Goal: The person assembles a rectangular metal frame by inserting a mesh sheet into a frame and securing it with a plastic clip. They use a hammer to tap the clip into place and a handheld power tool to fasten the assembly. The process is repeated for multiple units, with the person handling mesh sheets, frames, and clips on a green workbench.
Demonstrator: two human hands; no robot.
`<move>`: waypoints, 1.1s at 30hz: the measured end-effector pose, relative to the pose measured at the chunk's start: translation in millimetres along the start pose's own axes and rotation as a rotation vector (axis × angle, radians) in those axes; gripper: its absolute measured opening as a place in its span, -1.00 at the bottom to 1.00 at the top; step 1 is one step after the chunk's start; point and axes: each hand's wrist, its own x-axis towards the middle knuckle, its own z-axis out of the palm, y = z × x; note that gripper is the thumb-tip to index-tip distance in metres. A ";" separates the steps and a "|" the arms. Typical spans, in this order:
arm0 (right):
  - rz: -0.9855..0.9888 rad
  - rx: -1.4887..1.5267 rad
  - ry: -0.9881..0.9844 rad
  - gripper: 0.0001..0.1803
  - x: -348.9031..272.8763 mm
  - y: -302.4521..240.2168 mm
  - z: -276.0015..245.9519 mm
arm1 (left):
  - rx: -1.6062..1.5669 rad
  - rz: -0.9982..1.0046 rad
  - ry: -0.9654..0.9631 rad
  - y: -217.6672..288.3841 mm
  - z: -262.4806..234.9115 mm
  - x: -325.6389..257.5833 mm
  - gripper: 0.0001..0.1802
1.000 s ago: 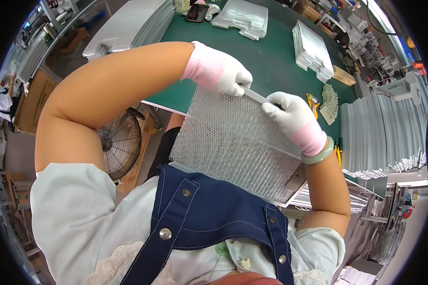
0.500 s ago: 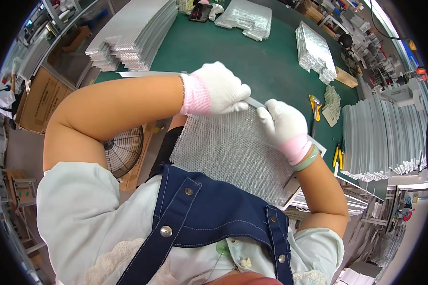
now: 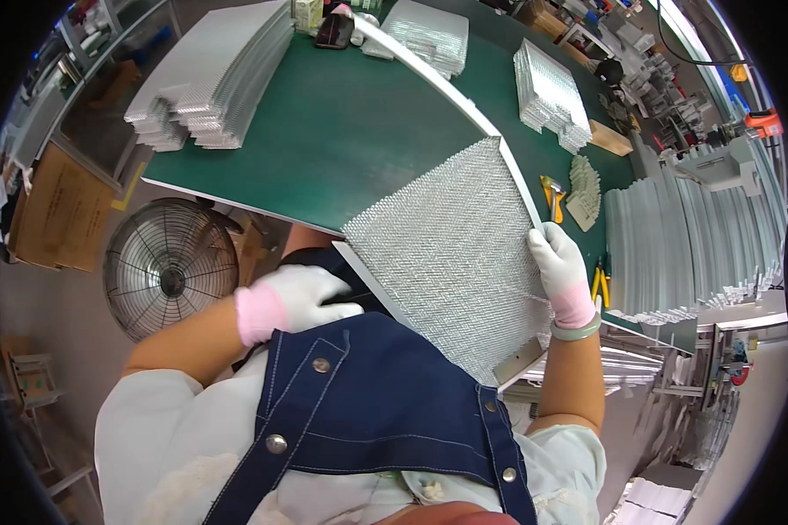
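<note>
A silvery metal mesh panel (image 3: pixel 451 254) lies tilted across the table's near edge and my lap. Along its right side runs a long white metal strip (image 3: pixel 420 66), whose free end reaches far over the table. My right hand (image 3: pixel 559 262), in a white glove with a pink cuff, grips this strip at the panel's right edge, thumb on top. Another pale strip (image 3: pixel 370 282) borders the panel's lower left side. My left hand (image 3: pixel 302 297), gloved the same way, hovers by my lap, fingers apart and holding nothing visible.
Stacked mesh sheets (image 3: pixel 223 74) stand at the far left of the green table (image 3: pixel 315 140); a smaller stack (image 3: pixel 552 92) lies far right. At right are an orange-handled tool (image 3: pixel 552 199), yellow pliers (image 3: pixel 599 282) and many upright strips (image 3: pixel 648 249). A floor fan (image 3: pixel 171 271) stands left.
My left hand has let go of the strip and dropped to my lap. The panel has turned, so the long strip now points away over the table. My right hand has slid nearer along it.
</note>
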 end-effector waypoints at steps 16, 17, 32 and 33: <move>-0.398 -0.123 -0.632 -0.46 -78.1 -33.4 66.2 | 0.295 0.354 0.352 85.7 -167.5 49.6 -0.69; -0.065 0.097 -0.909 -0.45 -84.5 -46.0 58.7 | 0.328 0.242 0.217 83.9 -157.3 50.3 -0.64; -0.857 -0.885 0.033 -0.82 16.7 -131.2 34.0 | 0.350 0.367 0.108 71.6 -118.6 60.2 -0.64; -0.823 -0.875 0.018 -0.81 17.4 -127.1 35.1 | 0.402 0.286 0.165 64.3 -113.5 54.4 -0.69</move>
